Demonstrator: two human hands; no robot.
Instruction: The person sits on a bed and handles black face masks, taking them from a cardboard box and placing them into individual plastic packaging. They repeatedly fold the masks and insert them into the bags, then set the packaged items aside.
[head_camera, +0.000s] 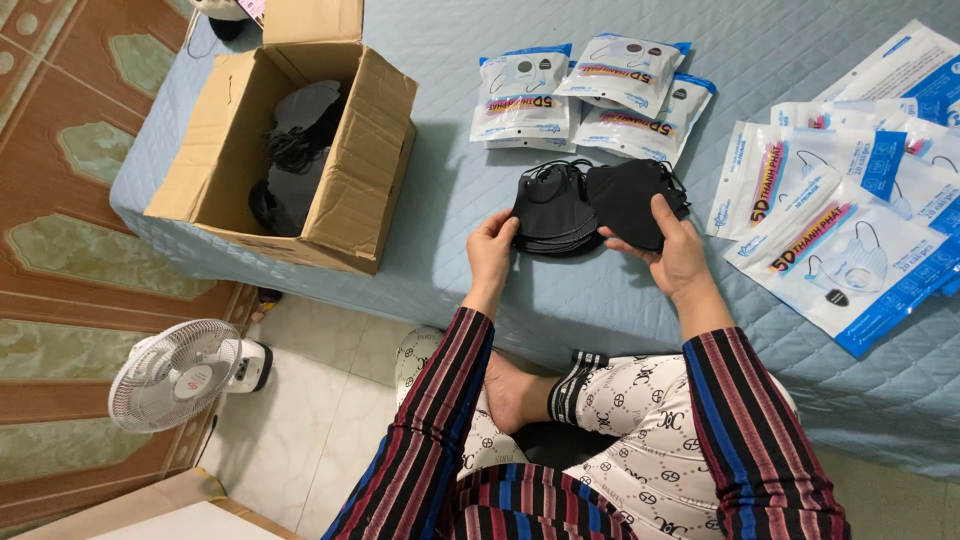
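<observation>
Okay, I'm holding a stack of black masks over the bed: left hand fingers gripping its edge, right hand fingers pinching one mask off. Counting step, likely; next needs steady separating. Filled packets behind, empty pouches right, cardboard box left.

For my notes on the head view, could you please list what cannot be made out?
- Black masks count: stacked, overlapping.
- Cardboard box contents: near wall hides the bottom.
- Flat pouches: cut by right edge.
- Left hand, right hand: palms face away.
</observation>
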